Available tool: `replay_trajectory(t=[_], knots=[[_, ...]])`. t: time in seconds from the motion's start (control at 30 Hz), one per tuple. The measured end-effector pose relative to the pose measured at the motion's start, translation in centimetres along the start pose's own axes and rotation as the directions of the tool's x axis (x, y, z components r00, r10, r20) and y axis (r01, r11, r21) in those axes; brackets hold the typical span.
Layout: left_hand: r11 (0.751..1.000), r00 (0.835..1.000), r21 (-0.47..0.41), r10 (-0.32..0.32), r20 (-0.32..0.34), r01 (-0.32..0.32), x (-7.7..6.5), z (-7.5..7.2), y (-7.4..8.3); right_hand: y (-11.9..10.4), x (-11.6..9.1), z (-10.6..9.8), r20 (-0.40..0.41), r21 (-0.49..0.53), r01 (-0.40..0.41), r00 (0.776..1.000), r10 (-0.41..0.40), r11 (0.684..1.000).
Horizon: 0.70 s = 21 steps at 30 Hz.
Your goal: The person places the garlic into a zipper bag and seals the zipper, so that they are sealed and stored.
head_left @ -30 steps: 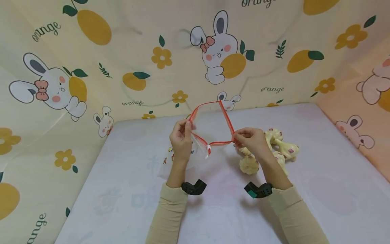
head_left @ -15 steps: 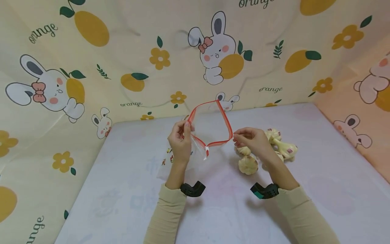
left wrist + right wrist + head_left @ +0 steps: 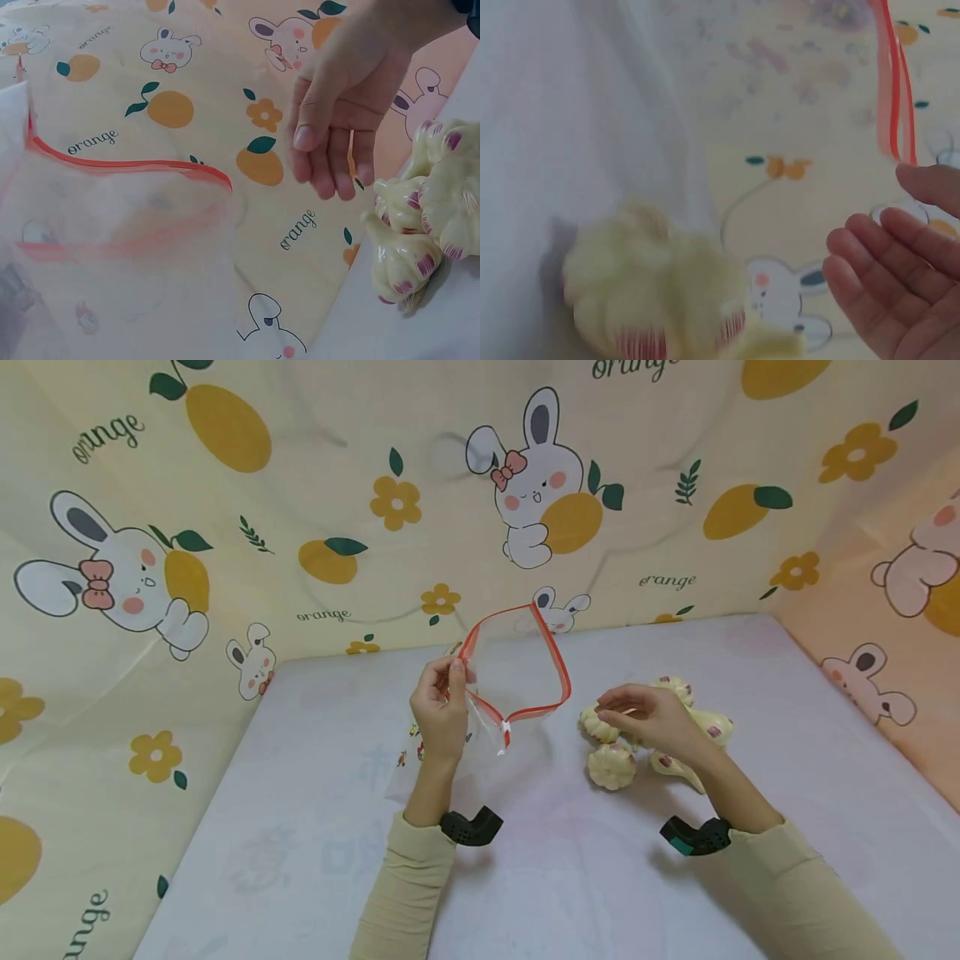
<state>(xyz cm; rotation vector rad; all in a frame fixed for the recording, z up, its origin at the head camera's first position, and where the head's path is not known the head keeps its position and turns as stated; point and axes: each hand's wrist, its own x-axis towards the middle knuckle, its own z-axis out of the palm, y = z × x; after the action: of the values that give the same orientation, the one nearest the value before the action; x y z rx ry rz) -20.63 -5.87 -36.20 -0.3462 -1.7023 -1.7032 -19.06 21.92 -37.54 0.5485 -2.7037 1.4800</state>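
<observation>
My left hand [image 3: 441, 706] pinches the left edge of a clear plastic zip bag [image 3: 564, 672] with a red zip strip. The bag's mouth gapes wide, and a white slider [image 3: 506, 727] hangs at its near corner. Small coloured prints show on the bag's body behind the left wrist. Over several cream garlic bulbs [image 3: 611, 767] with purple streaks hovers my right hand [image 3: 656, 722], holding nothing, its fingers loosely bent. In the left wrist view the right hand [image 3: 341, 112] is beside the garlic [image 3: 405, 262], palm visible. Part of the garlic pile is hidden beneath the right hand and forearm.
The white table [image 3: 300, 860] carries the garlic pile right of centre. A cream cloth [image 3: 420, 427] printed with rabbits and oranges stands behind it and along both sides. Black wrist cameras [image 3: 471, 827] sit on both wrists.
My right hand has let go of the bag's red rim and moved right, over the garlic bulbs. The left hand keeps its pinch on the bag, which stays gaping, and has barely shifted.
</observation>
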Motion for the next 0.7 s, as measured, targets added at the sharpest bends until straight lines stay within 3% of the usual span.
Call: replay_trajectory(t=[0.23,0.53,0.7], knots=[[1.0,1.0,0.005,-0.018,-0.002,0.018,-0.1,-0.1,0.2,1.0,-1.0,-1.7,-0.075,-0.008,0.076,0.994,-0.077,0.997],[1.0,1.0,-0.004,-0.028,0.003,0.028,0.1,-0.2,0.1,2.3,-2.0,-1.0,0.046,0.031,0.109,0.993,-0.111,0.994],[1.0,1.0,-0.011,-0.017,0.018,0.017,-0.1,-0.2,-0.1,3.1,-2.4,0.0,0.077,0.0,0.115,0.99,-0.115,0.993]])
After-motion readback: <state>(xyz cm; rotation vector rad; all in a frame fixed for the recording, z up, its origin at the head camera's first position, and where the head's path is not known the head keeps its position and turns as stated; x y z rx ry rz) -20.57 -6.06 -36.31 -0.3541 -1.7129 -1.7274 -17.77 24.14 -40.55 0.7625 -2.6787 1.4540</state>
